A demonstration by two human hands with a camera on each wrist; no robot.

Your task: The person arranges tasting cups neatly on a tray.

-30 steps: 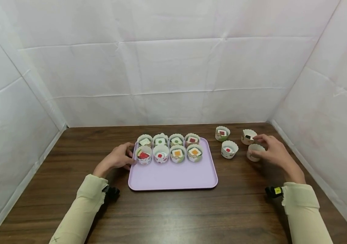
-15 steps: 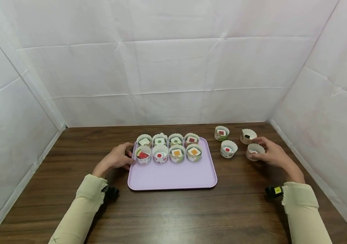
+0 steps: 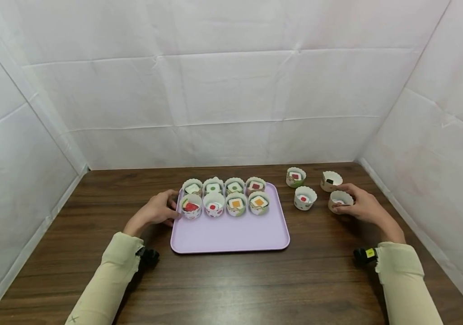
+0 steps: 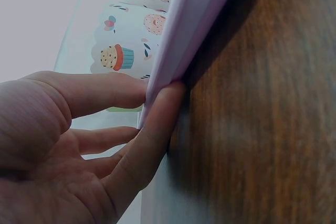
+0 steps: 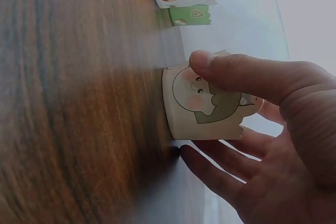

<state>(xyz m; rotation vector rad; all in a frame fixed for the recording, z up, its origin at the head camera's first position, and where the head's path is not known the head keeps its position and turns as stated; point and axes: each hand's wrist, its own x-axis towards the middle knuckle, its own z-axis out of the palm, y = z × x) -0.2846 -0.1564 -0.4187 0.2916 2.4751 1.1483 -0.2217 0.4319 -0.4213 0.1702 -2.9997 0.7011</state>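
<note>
At the left edge of a lilac tray (image 3: 231, 237), my left hand (image 3: 157, 209) pinches the rim between thumb and fingers; in the left wrist view the thumb (image 4: 113, 92) lies on the rim's inner side. My right hand (image 3: 363, 205) grips a paper baking cup (image 3: 335, 207) standing on the table at the right. Its thumb (image 5: 231, 71) presses the cup's side, which carries a cartoon face, while the other fingers curl behind. Inside this cup is a small pale piece with a dark reddish patch, partly hidden by the hand.
Two rows of filled paper cups (image 3: 236, 206) stand along the tray's back half. Near the right hand are three more cups: one with a dark piece (image 3: 330, 182), one with a red-dotted piece (image 3: 304, 200), one with a red-centred square (image 3: 296, 178). White sheeting (image 3: 231, 90) surrounds the wooden table (image 3: 231, 289).
The right hand's fingers and thumb have settled around the near right cup, which stays in place. The left hand and the tray have not moved on the table.
</note>
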